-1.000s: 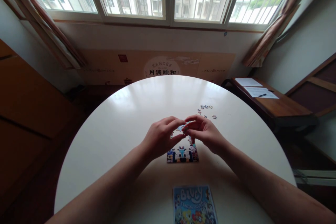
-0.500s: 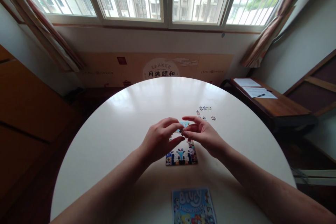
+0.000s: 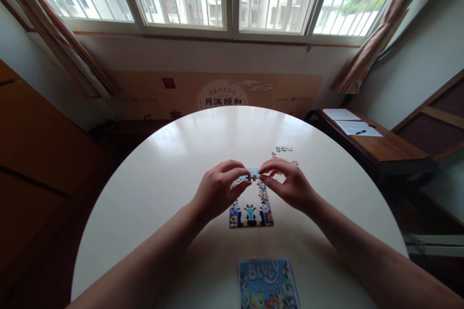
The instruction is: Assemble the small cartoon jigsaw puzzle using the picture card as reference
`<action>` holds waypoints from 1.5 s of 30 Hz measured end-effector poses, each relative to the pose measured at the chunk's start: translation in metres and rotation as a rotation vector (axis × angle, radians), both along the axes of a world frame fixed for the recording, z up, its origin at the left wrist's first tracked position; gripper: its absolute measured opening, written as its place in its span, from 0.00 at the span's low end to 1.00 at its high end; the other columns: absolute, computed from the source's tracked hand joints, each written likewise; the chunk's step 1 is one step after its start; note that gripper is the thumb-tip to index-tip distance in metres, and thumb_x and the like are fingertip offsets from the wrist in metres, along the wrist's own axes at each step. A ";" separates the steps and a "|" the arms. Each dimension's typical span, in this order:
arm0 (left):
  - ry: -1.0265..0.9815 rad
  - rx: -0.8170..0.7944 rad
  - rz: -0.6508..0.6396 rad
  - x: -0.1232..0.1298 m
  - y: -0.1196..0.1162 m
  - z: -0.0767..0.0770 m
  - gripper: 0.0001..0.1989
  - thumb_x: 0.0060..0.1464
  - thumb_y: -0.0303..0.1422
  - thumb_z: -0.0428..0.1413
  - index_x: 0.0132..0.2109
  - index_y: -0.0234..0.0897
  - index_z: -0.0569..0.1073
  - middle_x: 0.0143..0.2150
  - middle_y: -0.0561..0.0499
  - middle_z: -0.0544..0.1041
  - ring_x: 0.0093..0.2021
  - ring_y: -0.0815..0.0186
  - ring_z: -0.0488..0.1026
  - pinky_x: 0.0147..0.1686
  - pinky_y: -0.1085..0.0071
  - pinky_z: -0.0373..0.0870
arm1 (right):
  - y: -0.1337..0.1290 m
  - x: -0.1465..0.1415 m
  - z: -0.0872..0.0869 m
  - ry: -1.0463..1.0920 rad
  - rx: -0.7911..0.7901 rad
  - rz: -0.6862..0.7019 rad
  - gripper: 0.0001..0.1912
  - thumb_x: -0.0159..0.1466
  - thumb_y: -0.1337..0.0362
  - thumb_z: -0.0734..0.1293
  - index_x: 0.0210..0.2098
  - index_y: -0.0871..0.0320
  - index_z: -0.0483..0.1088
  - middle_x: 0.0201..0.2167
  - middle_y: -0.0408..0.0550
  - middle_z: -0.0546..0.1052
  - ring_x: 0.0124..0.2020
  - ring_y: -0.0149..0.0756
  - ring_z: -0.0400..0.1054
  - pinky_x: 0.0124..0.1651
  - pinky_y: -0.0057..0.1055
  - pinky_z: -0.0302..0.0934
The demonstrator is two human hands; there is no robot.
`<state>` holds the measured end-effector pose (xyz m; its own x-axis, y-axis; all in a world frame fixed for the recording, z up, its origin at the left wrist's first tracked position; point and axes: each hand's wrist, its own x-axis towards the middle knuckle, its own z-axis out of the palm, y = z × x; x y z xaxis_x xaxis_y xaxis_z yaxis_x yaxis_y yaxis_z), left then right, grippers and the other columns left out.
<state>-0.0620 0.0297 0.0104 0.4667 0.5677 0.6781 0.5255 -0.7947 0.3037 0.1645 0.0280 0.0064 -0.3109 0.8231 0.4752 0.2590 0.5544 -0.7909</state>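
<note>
A partly assembled jigsaw puzzle [image 3: 268, 217] lies on the round white table, its border joined around an open middle and a blue-and-black dog face along the near edge. Over its far end, my left hand [image 3: 221, 186] pinches a small dark puzzle piece [image 3: 250, 178] between thumb and fingers. My right hand [image 3: 288, 183] is closed in a pinch at the other side, thumb and forefinger meeting at the right end of the small dark pieces. Fingertips hide where one piece ends and another begins.
Several loose puzzle pieces [image 3: 283, 149] lie beyond my right hand, partly covered by it. A blue Bluey picture sheet or box lid [image 3: 268, 282] lies at the near edge of the white table [image 3: 145, 193]. To the right stands a wooden desk [image 3: 391, 147] with papers [image 3: 358, 128] and a pen.
My right hand has drawn slightly to the right, and its fingers have curled. A gap has opened between the hands, showing the small dark pieces. My left hand has shifted slightly left.
</note>
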 end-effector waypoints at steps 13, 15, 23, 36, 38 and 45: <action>-0.032 -0.102 -0.031 0.005 0.005 -0.007 0.07 0.60 0.35 0.61 0.42 0.37 0.81 0.42 0.46 0.81 0.38 0.65 0.78 0.37 0.68 0.78 | 0.001 0.005 -0.001 -0.234 0.272 0.022 0.06 0.65 0.63 0.70 0.40 0.48 0.80 0.38 0.45 0.83 0.41 0.41 0.75 0.48 0.43 0.69; -0.032 -0.107 -0.034 0.005 0.005 -0.007 0.08 0.60 0.35 0.61 0.43 0.37 0.81 0.42 0.46 0.81 0.38 0.65 0.78 0.37 0.68 0.78 | 0.001 0.004 -0.001 -0.247 0.254 0.008 0.06 0.66 0.62 0.70 0.40 0.47 0.81 0.39 0.45 0.83 0.42 0.41 0.75 0.49 0.44 0.69; -0.021 -0.117 -0.029 0.005 0.007 -0.009 0.08 0.59 0.35 0.61 0.42 0.37 0.81 0.42 0.46 0.81 0.37 0.65 0.78 0.36 0.69 0.77 | -0.001 0.003 -0.004 -0.256 0.284 -0.018 0.06 0.66 0.62 0.69 0.40 0.49 0.80 0.39 0.45 0.83 0.41 0.39 0.76 0.48 0.41 0.70; 0.142 -0.119 0.057 -0.002 0.014 -0.016 0.09 0.58 0.31 0.62 0.46 0.39 0.80 0.45 0.46 0.81 0.43 0.57 0.77 0.42 0.57 0.78 | 0.012 0.012 -0.007 -0.395 0.302 -0.068 0.08 0.65 0.65 0.68 0.40 0.51 0.80 0.40 0.47 0.82 0.40 0.40 0.75 0.43 0.39 0.69; 0.158 -0.126 0.068 -0.003 0.016 -0.018 0.08 0.57 0.29 0.62 0.45 0.39 0.80 0.45 0.46 0.82 0.44 0.57 0.77 0.43 0.56 0.78 | 0.015 0.014 -0.012 -0.409 0.281 -0.092 0.08 0.65 0.66 0.69 0.40 0.50 0.80 0.40 0.47 0.82 0.40 0.40 0.75 0.43 0.39 0.69; 0.178 -0.170 0.056 -0.004 0.020 -0.025 0.08 0.56 0.27 0.61 0.43 0.40 0.82 0.45 0.47 0.82 0.45 0.57 0.77 0.47 0.55 0.78 | 0.021 0.011 -0.027 -0.474 0.249 -0.088 0.09 0.63 0.68 0.69 0.39 0.50 0.81 0.38 0.46 0.83 0.40 0.41 0.75 0.44 0.39 0.68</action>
